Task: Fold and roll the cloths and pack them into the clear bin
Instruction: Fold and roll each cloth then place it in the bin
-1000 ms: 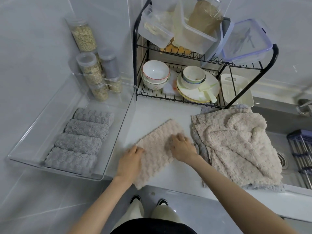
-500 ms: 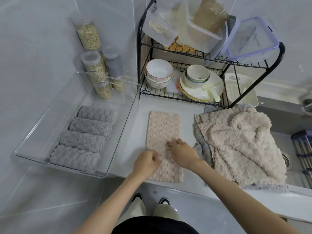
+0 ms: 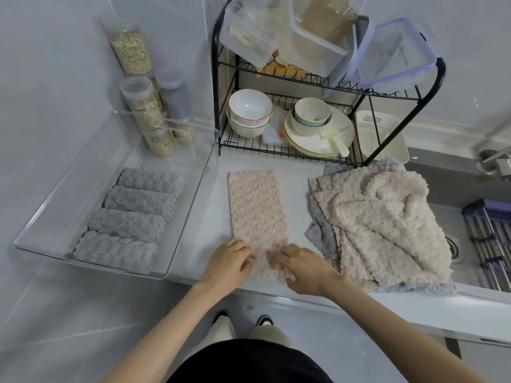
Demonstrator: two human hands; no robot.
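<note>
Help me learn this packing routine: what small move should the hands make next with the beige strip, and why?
Probably start rolling the folded beige cloth up from its near end. It lies flat as a long strip on the counter, the left hand and right hand both touch that end, and the clear bin already holds four grey rolls.

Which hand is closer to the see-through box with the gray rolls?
Left. The left hand touches the folded cloth just right of the clear bin; the right hand is farther right, by the cloth pile.
</note>
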